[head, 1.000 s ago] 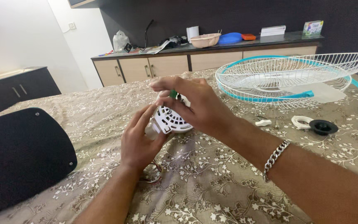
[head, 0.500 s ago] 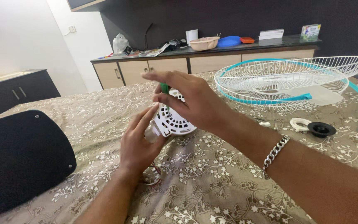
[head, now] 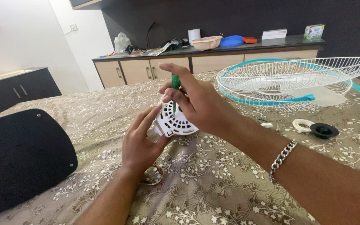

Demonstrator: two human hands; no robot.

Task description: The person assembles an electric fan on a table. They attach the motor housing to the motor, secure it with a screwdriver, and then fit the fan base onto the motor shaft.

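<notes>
Green-handled screwdriver (head: 175,83) stands almost upright, pinched in the right hand (head: 201,106), its tip down on the white fan motor housing (head: 174,121). The left hand (head: 140,141) cups that housing from the near side, just above the bed (head: 213,183).

Glossy white plastic motor housing (head: 173,121), patterned cloth bedspread (head: 213,179)

bed (head: 213,183): everything I'm working on sits on it
motor cover (head: 173,121): middle, between my left hand (head: 140,143) and right hand (head: 201,104)
screwdriver (head: 175,83): upright in my right hand, over the cover
fan guard (head: 288,77): right, further back
ring (head: 303,124) and cap (head: 324,130): side by side, in front of the guard
base plate (head: 21,156): far left
cabinet (head: 205,58): behind the bed
</notes>
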